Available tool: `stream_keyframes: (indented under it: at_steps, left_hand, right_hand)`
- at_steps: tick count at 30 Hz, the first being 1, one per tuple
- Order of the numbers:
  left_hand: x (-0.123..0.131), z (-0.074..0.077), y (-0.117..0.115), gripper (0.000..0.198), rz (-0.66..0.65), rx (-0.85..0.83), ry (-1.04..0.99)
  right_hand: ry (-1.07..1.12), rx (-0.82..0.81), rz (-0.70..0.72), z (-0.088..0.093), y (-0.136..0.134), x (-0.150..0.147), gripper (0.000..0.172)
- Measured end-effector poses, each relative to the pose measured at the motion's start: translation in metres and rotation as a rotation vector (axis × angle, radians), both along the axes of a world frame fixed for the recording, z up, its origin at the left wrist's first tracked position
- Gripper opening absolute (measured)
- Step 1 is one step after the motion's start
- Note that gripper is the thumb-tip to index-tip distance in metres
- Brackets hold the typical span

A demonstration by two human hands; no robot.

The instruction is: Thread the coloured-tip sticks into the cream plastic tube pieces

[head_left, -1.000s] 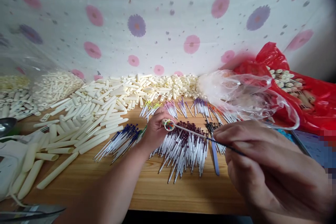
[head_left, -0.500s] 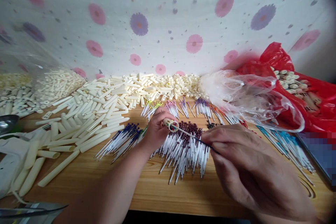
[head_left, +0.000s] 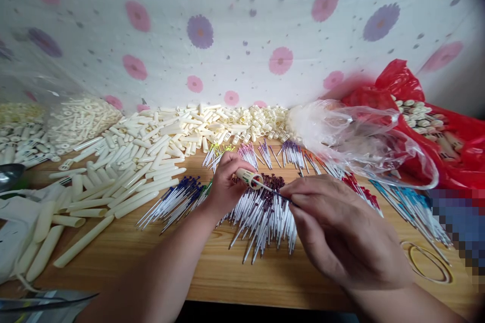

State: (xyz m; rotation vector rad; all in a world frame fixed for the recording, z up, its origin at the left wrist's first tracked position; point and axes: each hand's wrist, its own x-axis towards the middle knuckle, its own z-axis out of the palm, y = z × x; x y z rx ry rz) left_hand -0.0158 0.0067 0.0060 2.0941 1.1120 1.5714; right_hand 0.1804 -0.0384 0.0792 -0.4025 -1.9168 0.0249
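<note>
My left hand [head_left: 224, 187] is closed around a short cream slotted pen barrel [head_left: 247, 177], its open round end facing right. Coloured bits show inside that opening. My right hand [head_left: 341, 232] pinches the dark end of a thin white pen refill [head_left: 270, 187], whose other end reaches into the barrel's mouth; how deep it sits is hidden. Beneath both hands lies a spread of white refills with dark maroon ends [head_left: 261, 222]. Blue-ended refills [head_left: 170, 199] lie left of my left hand.
Cream tubes [head_left: 144, 146] are heaped along the back and left. Yellow, pink, purple, red [head_left: 361, 194] and light-blue [head_left: 413, 207] refills fan out on the wooden table [head_left: 242, 285]. A clear bag [head_left: 337, 131] and a red bag [head_left: 413, 81] stand right, near rubber bands [head_left: 428, 265].
My right hand has moved left toward the barrel, and less of the refill shows outside the opening. My left hand has barely moved. The rubber bands are more exposed.
</note>
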Motion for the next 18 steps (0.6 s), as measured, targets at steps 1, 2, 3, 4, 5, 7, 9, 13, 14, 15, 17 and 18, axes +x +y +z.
stream_keyframes:
  at_steps: [1,2,3,4,5,7,9,13,14,15,17,18]
  left_hand:
    - [0.0,0.001,-0.001,0.009,0.009,0.002,0.007]
    - [-0.001,0.001,-0.001,0.013,0.018,0.005,0.014]
    - [-0.001,0.002,-0.002,0.017,0.024,0.009,0.022]
    - [-0.001,0.003,-0.003,0.021,0.027,0.014,0.031]
    - [-0.001,0.003,-0.003,0.025,0.028,0.017,0.04]
    - [-0.002,0.003,-0.005,0.031,0.03,0.018,0.055]
    - [-0.002,0.003,-0.005,0.036,0.036,0.015,0.062]
    - [-0.004,0.002,-0.005,0.04,0.03,0.022,0.078]
    - [-0.004,0.002,-0.005,0.04,0.031,0.027,0.089]
    - [-0.004,0.002,-0.005,0.04,0.034,0.032,0.102]
    - [-0.004,0.003,-0.006,0.04,0.048,0.042,0.123]
    - [-0.003,0.003,-0.007,0.04,0.052,0.048,0.133]
  right_hand:
    - [0.023,-0.021,-0.009,-0.001,0.001,0.0,0.021]
    - [0.041,-0.035,-0.02,-0.001,0.001,-0.001,0.02]
    - [0.046,-0.039,-0.03,-0.001,0.001,-0.001,0.02]
    - [0.039,-0.033,-0.037,-0.001,0.001,-0.001,0.021]
    - [0.024,-0.018,-0.037,-0.001,0.001,-0.001,0.022]
    - [-0.008,0.018,-0.021,-0.002,0.002,-0.002,0.024]
    - [0.001,0.038,-0.002,-0.005,0.003,-0.004,0.026]
    - [0.207,-0.087,0.017,-0.019,0.008,-0.011,0.03]
    - [0.266,-0.128,0.017,-0.022,0.01,-0.012,0.031]
    - [0.302,-0.155,0.018,-0.024,0.011,-0.013,0.032]
    - [0.287,-0.161,0.042,-0.025,0.014,-0.015,0.031]
    - [0.255,-0.145,0.057,-0.024,0.015,-0.015,0.03]
